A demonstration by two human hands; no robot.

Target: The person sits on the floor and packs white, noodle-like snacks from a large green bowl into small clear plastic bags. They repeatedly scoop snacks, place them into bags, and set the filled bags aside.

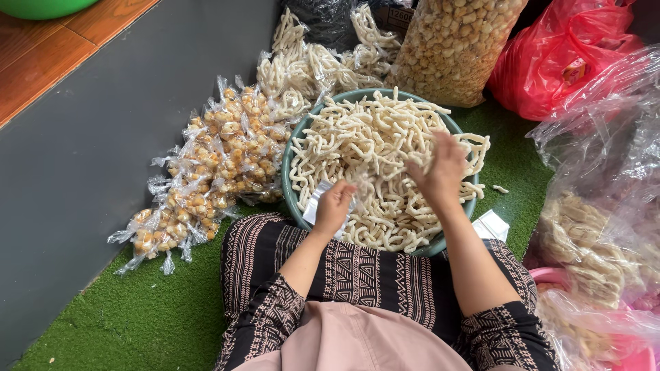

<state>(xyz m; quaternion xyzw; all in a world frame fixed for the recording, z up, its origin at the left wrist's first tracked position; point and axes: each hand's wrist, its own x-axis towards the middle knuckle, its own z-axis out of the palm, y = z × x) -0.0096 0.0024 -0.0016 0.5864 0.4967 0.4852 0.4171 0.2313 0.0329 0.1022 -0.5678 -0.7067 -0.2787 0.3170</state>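
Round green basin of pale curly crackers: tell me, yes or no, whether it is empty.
No: the round green basin is heaped with pale curly crackers, and the right hand reaches into them.

**Plastic, crackers and turf**

The left hand (335, 205) holds a thin, clear glossy plastic bag (315, 200). The teal bowl (292, 182) looks like smooth matt plastic; the pale stick crackers (375, 148) in it are dry, rough and matt. Small crinkled clear packets (206, 178) shine along the floor's left edge. The green turf floor (137, 316) is coarse and fibrous. The red bag (550, 62) at the far right corner is glossy film.
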